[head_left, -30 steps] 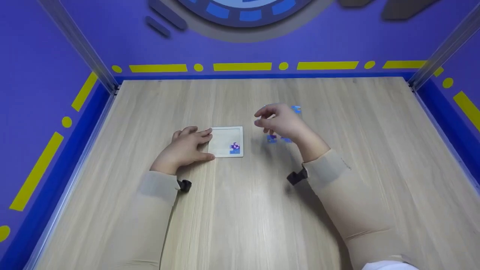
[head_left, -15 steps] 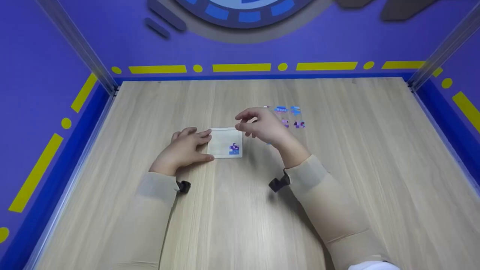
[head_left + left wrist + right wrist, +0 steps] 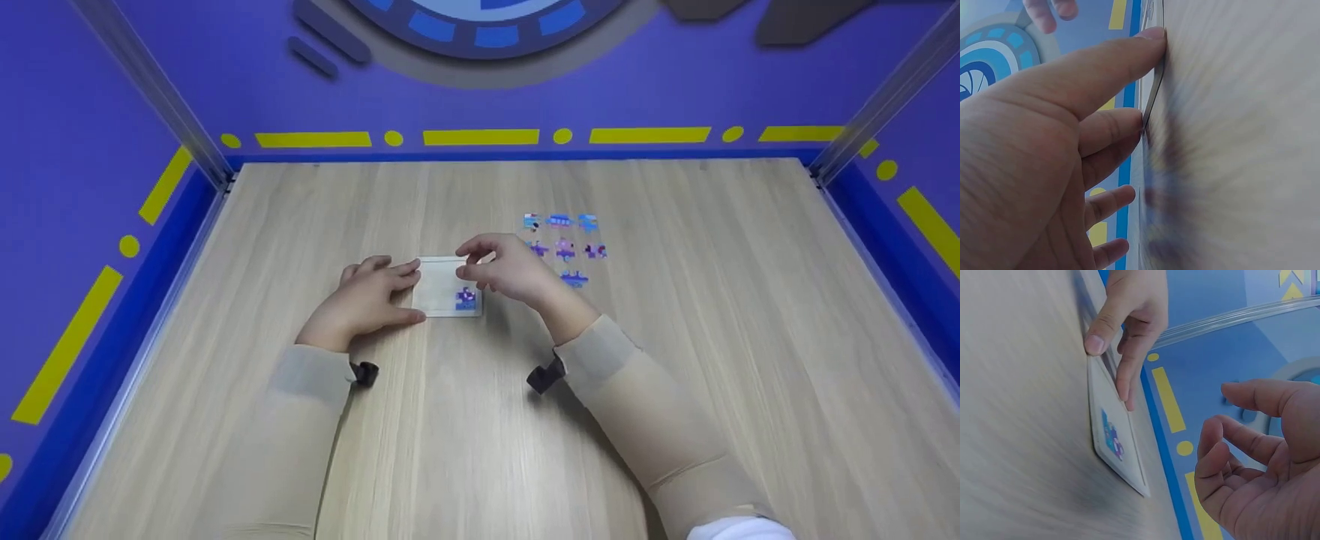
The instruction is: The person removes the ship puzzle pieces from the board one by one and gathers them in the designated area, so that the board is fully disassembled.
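Observation:
A small white square puzzle tray (image 3: pixel 439 289) lies flat on the wooden table. Jigsaw pieces in purple and blue (image 3: pixel 466 298) sit joined in its near right corner. My left hand (image 3: pixel 365 304) holds the tray at its left side, thumb at the near corner and index finger at the far one. Over the tray's right side hovers my right hand (image 3: pixel 510 268), its thumb and index finger apart. Nothing shows between them in the right wrist view, where the right hand (image 3: pixel 1264 455) has its other fingers loosely bent. The tray's far right corner is hidden.
Several loose jigsaw pieces (image 3: pixel 559 220) lie in rows right of the tray, one of them a purple-blue piece (image 3: pixel 574 279) close to the right wrist. Blue-purple panels (image 3: pixel 480 105) enclose the back and sides of the table (image 3: pixel 697 300).
My right hand has moved left and a little nearer, from above the loose pieces to over the tray. More loose pieces are uncovered. My left hand stays at the tray.

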Demonstrator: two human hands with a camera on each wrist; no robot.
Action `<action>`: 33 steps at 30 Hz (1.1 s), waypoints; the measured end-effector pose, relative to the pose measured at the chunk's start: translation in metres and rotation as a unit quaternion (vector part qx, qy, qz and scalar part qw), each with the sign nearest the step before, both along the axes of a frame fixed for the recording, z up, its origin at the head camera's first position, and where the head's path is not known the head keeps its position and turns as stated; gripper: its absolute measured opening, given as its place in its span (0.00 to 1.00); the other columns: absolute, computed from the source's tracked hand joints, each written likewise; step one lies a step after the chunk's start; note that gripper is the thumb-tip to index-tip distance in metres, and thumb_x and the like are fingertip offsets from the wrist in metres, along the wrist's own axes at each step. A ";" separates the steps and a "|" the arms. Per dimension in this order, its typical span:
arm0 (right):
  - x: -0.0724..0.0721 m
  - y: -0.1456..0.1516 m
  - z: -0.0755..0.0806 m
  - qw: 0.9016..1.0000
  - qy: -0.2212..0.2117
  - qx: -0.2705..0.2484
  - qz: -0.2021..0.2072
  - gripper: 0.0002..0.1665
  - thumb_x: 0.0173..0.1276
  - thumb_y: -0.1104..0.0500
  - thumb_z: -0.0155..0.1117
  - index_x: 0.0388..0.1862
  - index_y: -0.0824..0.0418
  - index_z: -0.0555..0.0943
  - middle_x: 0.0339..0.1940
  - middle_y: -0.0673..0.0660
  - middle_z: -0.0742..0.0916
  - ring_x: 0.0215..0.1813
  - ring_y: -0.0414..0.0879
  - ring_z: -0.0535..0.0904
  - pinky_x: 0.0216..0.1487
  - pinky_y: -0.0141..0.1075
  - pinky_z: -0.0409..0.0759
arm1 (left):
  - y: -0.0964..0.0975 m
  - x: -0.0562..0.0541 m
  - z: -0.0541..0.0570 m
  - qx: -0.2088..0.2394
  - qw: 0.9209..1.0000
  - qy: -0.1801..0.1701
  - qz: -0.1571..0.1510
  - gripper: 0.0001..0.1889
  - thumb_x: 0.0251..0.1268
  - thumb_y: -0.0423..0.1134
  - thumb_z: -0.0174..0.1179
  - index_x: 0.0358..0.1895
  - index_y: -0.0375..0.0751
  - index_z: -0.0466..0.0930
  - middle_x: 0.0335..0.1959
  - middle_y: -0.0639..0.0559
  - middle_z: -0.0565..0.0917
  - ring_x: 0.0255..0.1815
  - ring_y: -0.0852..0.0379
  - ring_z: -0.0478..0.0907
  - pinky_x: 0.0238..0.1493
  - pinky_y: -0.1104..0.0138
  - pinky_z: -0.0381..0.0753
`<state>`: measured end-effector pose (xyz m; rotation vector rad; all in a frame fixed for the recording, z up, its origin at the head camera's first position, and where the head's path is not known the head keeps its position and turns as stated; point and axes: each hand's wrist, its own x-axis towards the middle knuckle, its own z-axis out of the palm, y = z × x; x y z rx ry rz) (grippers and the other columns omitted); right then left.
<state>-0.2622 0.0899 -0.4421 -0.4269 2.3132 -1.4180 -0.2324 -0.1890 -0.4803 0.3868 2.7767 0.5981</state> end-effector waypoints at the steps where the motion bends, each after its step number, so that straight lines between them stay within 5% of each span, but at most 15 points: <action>1: 0.000 -0.001 -0.001 1.000 0.000 0.001 0.001 0.27 0.78 0.54 0.74 0.71 0.63 0.87 0.53 0.56 0.88 0.42 0.46 0.86 0.43 0.34 0.84 | 0.000 0.000 0.001 0.001 1.000 0.000 -0.001 0.46 0.69 0.62 0.78 0.86 0.51 0.72 0.92 0.58 0.66 0.96 0.35 0.52 0.92 0.33 0.47; 8: 0.000 -0.007 -0.008 0.999 0.006 0.037 0.015 0.29 0.78 0.54 0.74 0.73 0.62 0.86 0.60 0.59 0.88 0.45 0.46 0.84 0.46 0.36 0.84 | -0.002 -0.002 0.002 0.003 1.000 -0.002 -0.007 0.46 0.70 0.60 0.78 0.87 0.50 0.71 0.93 0.57 0.65 0.96 0.35 0.51 0.92 0.34 0.44; 18: 0.003 -0.013 -0.016 0.985 0.046 0.158 0.061 0.31 0.77 0.56 0.77 0.77 0.58 0.85 0.71 0.63 0.87 0.69 0.57 0.82 0.78 0.56 0.80 | -0.002 -0.003 0.000 0.003 1.000 -0.004 -0.013 0.46 0.70 0.61 0.78 0.86 0.50 0.72 0.93 0.59 0.65 0.96 0.36 0.51 0.92 0.34 0.45; 25: 0.007 -0.018 -0.024 0.971 0.075 0.207 0.092 0.34 0.76 0.56 0.79 0.79 0.58 0.83 0.77 0.65 0.83 0.77 0.61 0.82 0.83 0.55 0.79 | -0.002 -0.002 -0.001 0.005 1.000 -0.001 -0.015 0.46 0.70 0.61 0.77 0.86 0.48 0.72 0.93 0.58 0.65 0.96 0.35 0.52 0.92 0.34 0.46; 33: 0.012 -0.023 -0.028 0.962 0.103 0.239 0.078 0.27 0.77 0.59 0.78 0.72 0.64 0.88 0.75 0.66 0.84 0.75 0.61 0.84 0.82 0.53 0.80 | -0.003 0.000 -0.002 0.007 1.000 0.001 -0.015 0.46 0.69 0.61 0.77 0.86 0.49 0.72 0.92 0.59 0.66 0.96 0.35 0.52 0.92 0.35 0.46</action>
